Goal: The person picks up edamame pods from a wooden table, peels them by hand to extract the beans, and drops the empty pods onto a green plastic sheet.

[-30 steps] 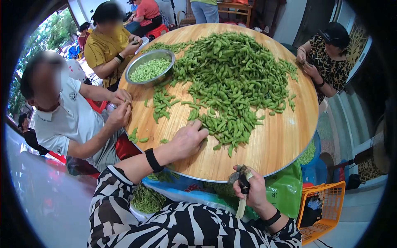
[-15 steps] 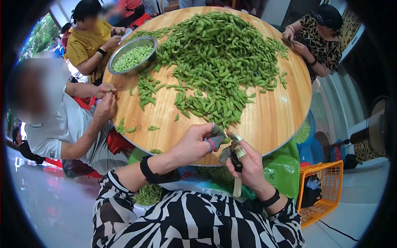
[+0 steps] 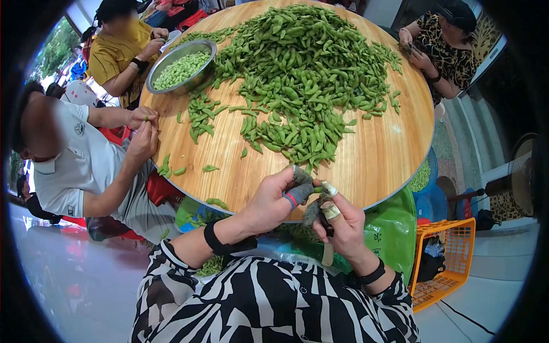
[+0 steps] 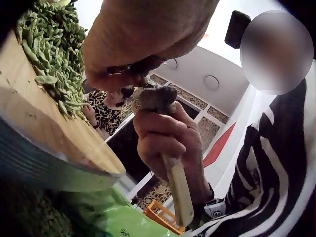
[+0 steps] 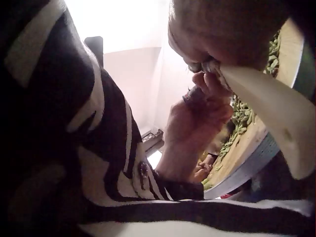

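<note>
Both hands meet over the near edge of a round wooden table (image 3: 389, 154). My left hand (image 3: 267, 200), with grey covers on thumb and forefinger, pinches a green soybean pod (image 3: 318, 190). Facing it, my right hand (image 3: 347, 230) has whitish tape on its fingers and touches the pod's other end. The same right hand grips a tool with a flat pale handle (image 4: 177, 192), which slants down out of the curled fingers; the tool's working end is hidden. In the right wrist view this handle (image 5: 276, 113) looms close. A large heap of pods (image 3: 303, 68) lies beyond the hands.
A metal bowl (image 3: 210, 64) of shelled beans stands at the table's left. People sit left (image 3: 74, 143), back left (image 3: 117, 60) and right (image 3: 440, 57), hands busy. Below the edge hang green plastic sheeting (image 3: 394, 228) and, right, an orange crate (image 3: 457, 228) and blue tubs (image 3: 432, 203).
My left hand has come back from the pods at the heap's near edge, bringing one pod to the right hand. The right hand has risen slightly, still gripping the tool. The head view has tilted down.
</note>
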`<state>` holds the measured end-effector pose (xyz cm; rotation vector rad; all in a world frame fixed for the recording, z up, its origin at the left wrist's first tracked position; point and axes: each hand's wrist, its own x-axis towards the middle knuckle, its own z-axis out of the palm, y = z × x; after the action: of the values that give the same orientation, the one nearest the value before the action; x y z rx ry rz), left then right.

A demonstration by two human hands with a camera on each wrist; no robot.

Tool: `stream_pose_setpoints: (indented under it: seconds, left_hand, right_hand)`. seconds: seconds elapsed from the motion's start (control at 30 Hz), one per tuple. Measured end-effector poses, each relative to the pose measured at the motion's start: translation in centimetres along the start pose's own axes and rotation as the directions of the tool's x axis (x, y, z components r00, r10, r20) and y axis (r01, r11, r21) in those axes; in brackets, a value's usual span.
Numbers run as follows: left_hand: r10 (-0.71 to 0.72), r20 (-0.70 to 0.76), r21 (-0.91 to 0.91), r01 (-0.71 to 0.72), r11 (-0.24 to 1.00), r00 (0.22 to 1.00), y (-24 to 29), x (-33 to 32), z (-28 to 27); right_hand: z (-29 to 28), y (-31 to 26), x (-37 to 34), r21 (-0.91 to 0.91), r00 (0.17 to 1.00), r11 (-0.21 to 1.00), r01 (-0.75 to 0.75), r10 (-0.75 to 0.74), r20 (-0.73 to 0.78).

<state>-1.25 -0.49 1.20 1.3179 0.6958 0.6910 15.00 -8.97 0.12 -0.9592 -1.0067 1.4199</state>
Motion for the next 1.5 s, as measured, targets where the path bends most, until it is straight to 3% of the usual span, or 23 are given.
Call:
stream_pose_setpoints:
  seconds: [0.2, 0.27, 0.3, 0.37, 0.4, 0.43, 0.47, 0.5, 0.53, 0.57, 0.6, 0.63, 0.67, 0.8, 0.87, 1.03, 1.1, 1.17, 1.23, 1.3, 1.37, 1.43, 1.5]
  left_hand:
    - [0.034, 0.023, -0.058, -0.032, 0.998, 0.999, -0.5, 0.5, -0.5]
    - [-0.219, 0.286, -0.5, 0.34, 0.796, 0.933, -0.9, 0.7, -1.6]
    - [-0.219, 0.285, -0.501, 0.34, 0.796, 0.933, -1.3, 0.8, -1.8]
    - [-0.232, 0.445, -0.627, 0.486, 0.609, 0.865, -2.0, 1.0, -2.2]
    - [-0.23, 0.446, -0.627, 0.486, 0.609, 0.865, -1.8, 1.1, -2.1]
    - [-0.212, 0.313, -0.394, 0.33, 0.858, 0.926, -1.4, 1.2, -1.9]
    - [-0.141, 0.191, -0.086, 0.16, 0.983, 0.971, -1.0, 1.2, -1.7]
    - [-0.14, 0.191, -0.086, 0.159, 0.984, 0.972, -0.6, 1.1, -1.6]
    - [0.058, 0.182, 0.087, -0.075, 0.993, 0.982, -0.3, 0.9, -1.4]
    - [0.254, 0.207, 0.256, -0.303, 0.918, 0.945, 0.1, 0.7, -1.4]
    - [0.26, 0.204, 0.264, -0.308, 0.914, 0.944, 0.6, 0.6, -1.4]
    - [0.42, 0.292, 0.515, -0.512, 0.688, 0.859, 1.3, 0.4, -1.5]
    - [0.519, 0.419, 0.69, -0.633, 0.351, 0.745, 1.7, 0.2, -1.7]
    - [0.454, 0.396, 0.723, -0.576, 0.381, 0.798, 1.1, -0.3, -2.0]
    - [0.387, 0.344, 0.501, -0.516, 0.695, 0.855, 0.8, 0.0, -2.1]
    - [0.469, 0.309, 0.477, -0.561, 0.676, 0.827, 0.9, 0.2, -1.4]
    - [0.41, 0.277, 0.325, -0.486, 0.811, 0.869, 0.9, 0.1, -1.2]
    - [0.428, 0.247, 0.352, -0.492, 0.796, 0.869, 0.5, 0.4, -1.3]
    - [0.021, 0.304, 0.212, -0.089, 0.973, 0.953, 0.5, 0.4, -1.6]
    - [0.093, 0.291, 0.127, -0.135, 0.983, 0.952, 0.1, 0.2, -1.5]
    - [-0.222, 0.335, -0.086, 0.264, 0.961, 0.916, -0.1, -0.1, -1.2]
    - [-0.212, 0.348, -0.14, 0.274, 0.951, 0.913, -0.8, -0.4, -0.5]
    - [-0.324, 0.324, -0.302, 0.422, 0.855, 0.889, -0.9, -0.3, 0.1]
  right_hand:
    - [0.0, -0.2, 0.0, 0.077, 0.996, 0.995, -0.067, 0.072, -0.058]
    - [-0.2, -0.2, 0.0, 0.167, 0.994, 0.981, -0.1, 0.104, -0.016]
    - [-0.4, -0.3, 0.0, 0.253, 0.991, 0.958, -0.135, 0.132, 0.03]
    - [-1.1, -0.2, 0.0, 0.308, 0.977, 0.927, -0.212, 0.203, 0.062]
    - [-1.4, -0.2, 0.1, 0.361, 0.958, 0.888, -0.285, 0.269, 0.094]
    - [-1.4, -0.1, 0.0, 0.359, 0.959, 0.889, -0.284, 0.269, 0.094]
    - [-1.5, 0.0, 0.0, 0.39, 0.959, 0.877, -0.283, 0.263, 0.104]
    - [-1.5, 0.1, 0.0, 0.42, 0.96, 0.863, -0.281, 0.257, 0.114]
    - [-1.5, 0.3, 0.0, 0.419, 0.959, 0.863, -0.282, 0.258, 0.115]
    - [-1.6, 0.4, -0.1, 0.432, 0.952, 0.848, -0.306, 0.268, 0.148]
    - [-1.7, 0.4, 0.0, 0.442, 0.944, 0.835, -0.328, 0.272, 0.187]
    - [-1.6, 0.4, 0.1, 0.439, 0.944, 0.837, -0.326, 0.262, 0.201]
    - [-1.5, 0.4, 0.0, 0.453, 0.934, 0.817, -0.356, 0.304, 0.187]
    - [-1.6, 0.8, 0.1, 0.437, 0.922, 0.812, -0.387, 0.348, 0.17]
    - [-1.3, 0.6, 0.1, 0.415, 0.925, 0.827, -0.379, 0.33, 0.189]
    - [-1.3, 0.8, -0.2, 0.416, 0.965, 0.872, -0.256, 0.254, 0.061]
    - [-1.5, 0.9, -0.4, 0.436, 0.966, 0.862, -0.259, 0.238, 0.102]
    - [-1.7, 1.0, -0.4, 0.41, 0.98, 0.891, -0.197, 0.191, 0.057]
    - [-1.4, 0.5, -0.2, 0.391, 0.984, 0.903, -0.176, 0.162, 0.068]
    - [-1.9, 0.9, -0.3, 0.111, 0.999, 0.992, -0.052, 0.051, 0.006]
    - [-1.9, 0.3, -0.2, 0.074, 0.993, 0.993, -0.094, 0.1, -0.07]
    - [-2.0, 0.0, 0.3, -0.062, 0.992, 0.998, -0.005, -0.003, -0.126]
    - [-1.8, -0.5, 0.6, -0.105, 0.994, 0.994, -0.009, -0.003, -0.113]
